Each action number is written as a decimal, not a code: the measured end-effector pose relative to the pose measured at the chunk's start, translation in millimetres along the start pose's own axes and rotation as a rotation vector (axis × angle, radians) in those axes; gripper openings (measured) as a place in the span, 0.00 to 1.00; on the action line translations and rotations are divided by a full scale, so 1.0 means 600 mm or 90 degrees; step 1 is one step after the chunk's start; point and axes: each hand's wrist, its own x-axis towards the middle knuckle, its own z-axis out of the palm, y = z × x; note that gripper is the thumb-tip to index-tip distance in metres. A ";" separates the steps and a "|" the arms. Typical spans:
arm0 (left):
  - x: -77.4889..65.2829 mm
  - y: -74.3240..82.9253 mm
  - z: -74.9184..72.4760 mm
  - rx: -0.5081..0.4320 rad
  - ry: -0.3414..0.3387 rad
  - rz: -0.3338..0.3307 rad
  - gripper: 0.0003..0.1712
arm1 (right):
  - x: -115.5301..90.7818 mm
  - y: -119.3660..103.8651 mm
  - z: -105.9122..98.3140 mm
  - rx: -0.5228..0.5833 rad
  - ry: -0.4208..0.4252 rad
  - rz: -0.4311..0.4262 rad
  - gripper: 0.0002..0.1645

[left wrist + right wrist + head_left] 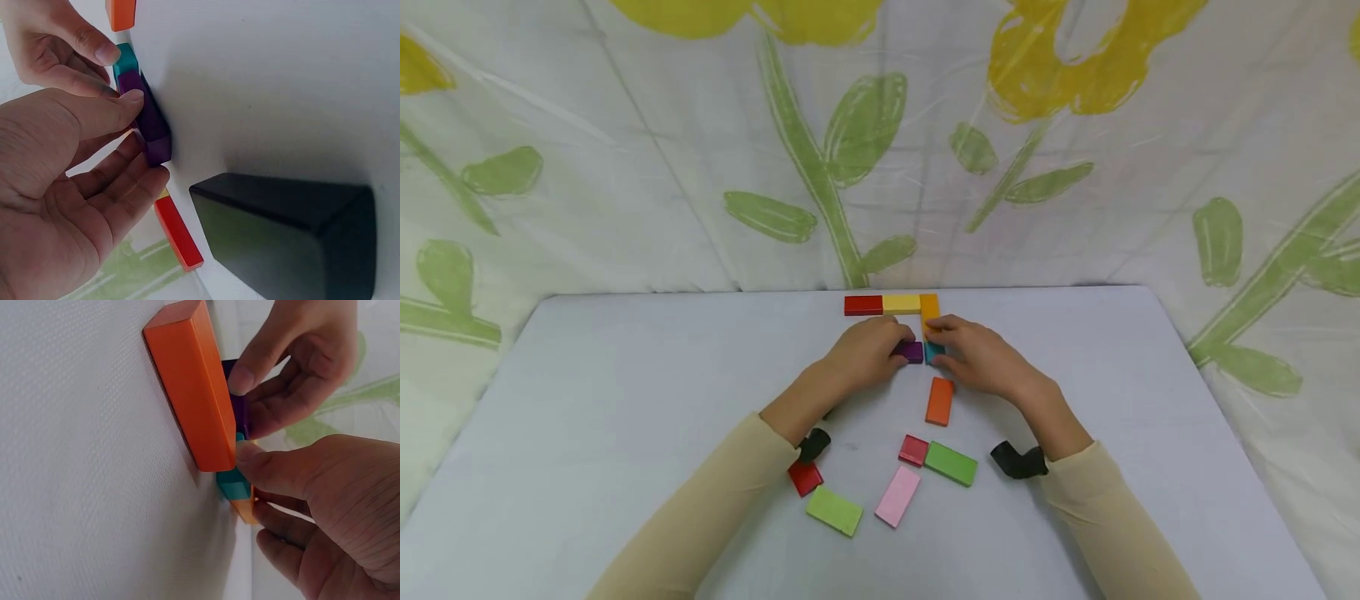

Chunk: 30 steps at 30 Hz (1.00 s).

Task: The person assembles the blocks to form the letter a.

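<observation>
- Head view, straight to the action: pinching the purple block (912,353) in the left hand (867,354), thumb on the near side, fingers behind. Pinching the teal block (935,353) in the right hand (981,357), thumb likewise on the near side. Nothing released, then.
- And the crux, by the look of it: purple just left of teal, lying crosswise in long axis, right end facing teal. Touching or barely apart? Can't tell. Nearer to purple, the left hand; nearer to teal, the right.
- In the way rightward of purple: teal itself, and the right hand. Right beyond teal: the amber block (929,310), pointing away in long axis, likely closing off the far side.
- Near the left hand in the left wrist view: a dark wedge-shaped thing (287,231) on the tabletop (625,400), apart from purple.
- Just on teal's near side, held by neither hand: the orange block (939,402), pointing roughly away, closer to the right hand.
- Past the grip, along the far edge: the yellow block (901,304) against amber, then the far red block (863,306), end to end.
- Well apart, back toward the sleeves (1120,517): the small red block (913,450) beside the green block (951,463); slanting, the pink block (897,496) and lime block (834,511); partly hidden, the near red block (806,480).
- Farthest, behind everything: the flowered cloth (685,167).
</observation>
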 end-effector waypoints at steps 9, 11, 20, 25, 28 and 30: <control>0.005 0.003 0.004 -0.012 0.007 -0.005 0.18 | -0.002 -0.005 -0.001 0.008 0.006 0.002 0.29; 0.006 0.004 0.006 -0.009 0.002 -0.004 0.18 | -0.004 -0.006 -0.001 0.006 0.003 0.006 0.29; 0.007 0.004 0.009 -0.011 0.009 -0.010 0.19 | -0.001 -0.003 -0.004 -0.005 0.008 -0.006 0.29; 0.006 0.004 0.011 -0.009 0.008 -0.010 0.19 | -0.001 -0.004 -0.006 -0.006 0.003 -0.003 0.29; 0.005 0.003 0.013 -0.010 0.004 -0.011 0.19 | -0.001 -0.003 -0.004 0.001 0.000 0.003 0.29; 0.002 0.002 0.015 -0.014 0.000 -0.012 0.21 | -0.002 -0.002 -0.001 0.006 -0.005 0.009 0.29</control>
